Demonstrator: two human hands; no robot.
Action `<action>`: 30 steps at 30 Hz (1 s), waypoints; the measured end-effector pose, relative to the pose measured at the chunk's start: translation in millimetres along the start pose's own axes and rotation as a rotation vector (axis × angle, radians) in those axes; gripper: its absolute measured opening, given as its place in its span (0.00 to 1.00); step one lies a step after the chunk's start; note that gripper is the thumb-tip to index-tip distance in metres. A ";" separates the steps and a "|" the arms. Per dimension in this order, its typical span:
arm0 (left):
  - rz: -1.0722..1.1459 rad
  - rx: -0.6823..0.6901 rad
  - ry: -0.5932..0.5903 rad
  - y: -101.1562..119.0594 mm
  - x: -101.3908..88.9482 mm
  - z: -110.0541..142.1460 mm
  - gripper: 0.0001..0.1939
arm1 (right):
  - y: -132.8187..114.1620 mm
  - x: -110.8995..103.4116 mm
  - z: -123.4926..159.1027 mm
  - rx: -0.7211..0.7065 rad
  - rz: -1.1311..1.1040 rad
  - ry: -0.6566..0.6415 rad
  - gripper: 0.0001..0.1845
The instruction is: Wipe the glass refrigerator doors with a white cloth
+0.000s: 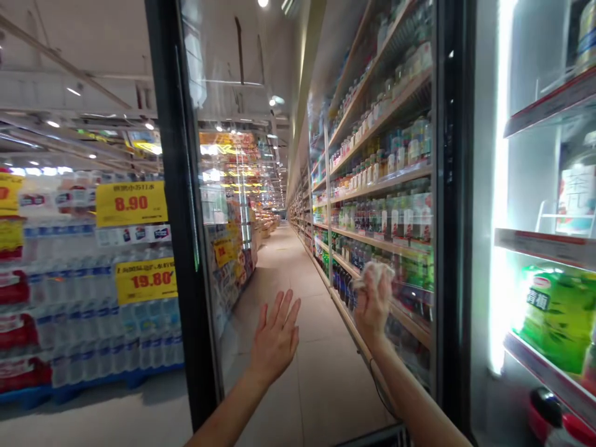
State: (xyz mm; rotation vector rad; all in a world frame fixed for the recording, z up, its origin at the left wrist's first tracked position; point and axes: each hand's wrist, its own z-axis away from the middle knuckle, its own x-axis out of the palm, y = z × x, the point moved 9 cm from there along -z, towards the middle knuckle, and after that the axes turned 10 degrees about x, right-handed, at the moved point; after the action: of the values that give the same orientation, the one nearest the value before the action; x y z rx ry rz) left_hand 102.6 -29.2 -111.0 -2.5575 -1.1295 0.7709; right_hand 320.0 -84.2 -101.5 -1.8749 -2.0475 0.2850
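A tall glass door with a black frame [179, 186] stands open in front of me. My left hand [275, 341] is raised at the lower middle of the pane, palm forward and fingers stretched out; it holds nothing. To its right, my right hand [372, 313] presses a crumpled white cloth [379, 271] towards the glass. Motion slightly blurs this hand and the cloth. Whether the left palm touches the pane I cannot tell.
At right is the lit fridge interior, with a shelf edge [544, 247] and a green package [554, 316]. Shelves of bottles [372, 167] show through or in the glass. Packed water bottles [93, 310] with yellow price signs [131, 203] stand left. A tiled floor [279, 261] runs ahead.
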 end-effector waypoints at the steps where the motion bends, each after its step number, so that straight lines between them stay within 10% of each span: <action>1: -0.002 -0.002 -0.001 0.4 -0.2 0.6 0.26 | -23.6 10.0 10.1 -0.143 -0.014 -0.108 0.28; 4: -0.004 0.011 -0.020 1.0 -0.5 4.1 0.26 | -54.3 21.4 30.3 -0.398 -0.013 -0.264 0.29; 10: -0.019 0.034 -0.050 2.2 2.5 17.2 0.26 | 6.3 -7.9 -5.5 0.079 0.017 0.101 0.28; 16: -0.039 0.014 -0.056 2.3 3.2 17.5 0.27 | -58.7 22.7 37.2 -0.391 -0.002 -0.261 0.29; 22: -0.030 0.018 -0.060 5.0 4.9 17.6 0.27 | 1.4 -10.1 -0.9 0.080 0.017 0.114 0.29; 27: -0.049 -0.002 -0.063 4.3 5.6 17.8 0.27 | -62.6 22.2 39.8 -0.378 0.005 -0.268 0.31; 30: -0.060 0.019 -0.075 4.6 4.6 18.4 0.27 | -42.6 10.6 29.4 -0.237 0.018 -0.133 0.29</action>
State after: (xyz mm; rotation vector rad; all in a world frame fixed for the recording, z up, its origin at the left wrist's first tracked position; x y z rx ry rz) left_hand 97.8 -28.8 -129.9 -2.4858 -1.2103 0.8654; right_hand 268.8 -75.7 -111.2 -2.0633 -2.2377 0.1821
